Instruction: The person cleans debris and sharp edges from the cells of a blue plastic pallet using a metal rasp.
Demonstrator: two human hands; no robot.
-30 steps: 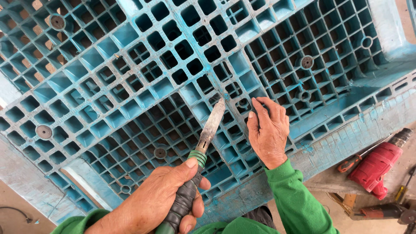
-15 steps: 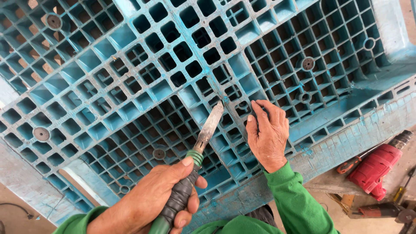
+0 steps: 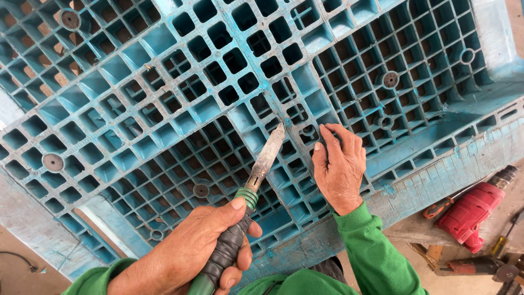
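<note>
A large blue plastic pallet (image 3: 164, 109) with a grid of square cells fills most of the view. My left hand (image 3: 191, 257) grips the dark wrapped handle of a worn, flat-bladed knife (image 3: 265, 158). Its blade points up and right, and the tip touches a pallet rib near the middle. My right hand (image 3: 339, 166) lies flat on the pallet just right of the blade tip, fingers pressed on the ribs. Both arms wear green sleeves.
A red power drill (image 3: 474, 210) lies on the floor at the lower right, beside an orange-handled tool (image 3: 436, 207) and other hand tools (image 3: 499, 257). Round metal discs (image 3: 53, 162) sit in several pallet cells. Bare floor shows at the lower left.
My left hand has pushed the knife slightly up and left along the rib. The right hand stays pressed on the pallet in about the same spot.
</note>
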